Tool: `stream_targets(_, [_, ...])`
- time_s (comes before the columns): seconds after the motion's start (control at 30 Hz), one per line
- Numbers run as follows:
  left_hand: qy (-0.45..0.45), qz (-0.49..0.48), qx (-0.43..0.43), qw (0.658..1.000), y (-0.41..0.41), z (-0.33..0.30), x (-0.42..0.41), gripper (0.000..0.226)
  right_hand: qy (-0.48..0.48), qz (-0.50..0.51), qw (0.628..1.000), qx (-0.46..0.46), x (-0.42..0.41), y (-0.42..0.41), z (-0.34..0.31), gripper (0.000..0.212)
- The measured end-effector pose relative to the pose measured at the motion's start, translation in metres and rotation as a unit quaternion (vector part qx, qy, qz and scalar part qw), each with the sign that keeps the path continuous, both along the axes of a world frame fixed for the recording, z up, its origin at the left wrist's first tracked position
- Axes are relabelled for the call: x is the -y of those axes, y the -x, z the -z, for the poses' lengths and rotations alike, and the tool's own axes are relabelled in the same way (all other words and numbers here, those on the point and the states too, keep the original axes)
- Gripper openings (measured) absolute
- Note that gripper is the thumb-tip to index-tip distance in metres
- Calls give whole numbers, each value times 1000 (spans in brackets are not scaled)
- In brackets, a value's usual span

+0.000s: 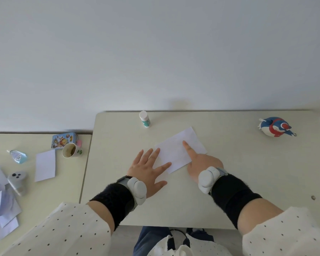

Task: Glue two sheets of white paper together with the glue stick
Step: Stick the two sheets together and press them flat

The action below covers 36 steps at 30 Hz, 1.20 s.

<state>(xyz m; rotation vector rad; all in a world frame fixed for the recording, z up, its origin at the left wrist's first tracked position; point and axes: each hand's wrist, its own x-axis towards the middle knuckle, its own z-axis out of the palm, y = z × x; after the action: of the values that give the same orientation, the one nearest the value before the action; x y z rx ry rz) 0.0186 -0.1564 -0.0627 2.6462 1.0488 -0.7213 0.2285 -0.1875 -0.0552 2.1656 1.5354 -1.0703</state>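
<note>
A white sheet of paper lies flat and slanted in the middle of the cream table; I cannot tell whether a second sheet lies under it. My left hand rests flat with spread fingers, its fingertips on the paper's left edge. My right hand presses the paper with a straight index finger, the other fingers curled under. A capped glue stick with a white cap and teal label stands upright near the table's far edge, apart from both hands.
A red, white and blue figurine sits at the far right. On the lower left table lie another white sheet, a cup, a picture tin, a small bottle, a grey controller and crumpled papers.
</note>
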Motion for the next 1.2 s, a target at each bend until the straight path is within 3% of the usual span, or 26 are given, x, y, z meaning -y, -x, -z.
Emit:
stream_targets(0.2, [6, 30, -17, 999, 1, 3, -6, 65, 23, 7, 1000, -16, 5, 23, 7, 75])
stream_targets(0.47, [4, 40, -8, 999, 2, 3, -6, 64, 12, -77, 996, -48, 8, 70, 2, 73])
stream_targets(0.8, [17, 44, 16, 999, 4, 3, -12, 61, 13, -72, 995, -61, 3, 48, -2, 68])
stream_targets(0.93, [39, 45, 28, 998, -2, -5, -25, 54, -47, -36, 998, -20, 8, 24, 2, 63])
stream_targets(1.03, [35, 38, 21, 998, -9, -11, -30, 52, -110, -64, 990, 55, 17, 7, 8, 60])
stream_targets(1.2, [-11, 37, -11, 999, -19, -10, -29, 54, -111, -74, 988, 76, 36, 10, 12, 60])
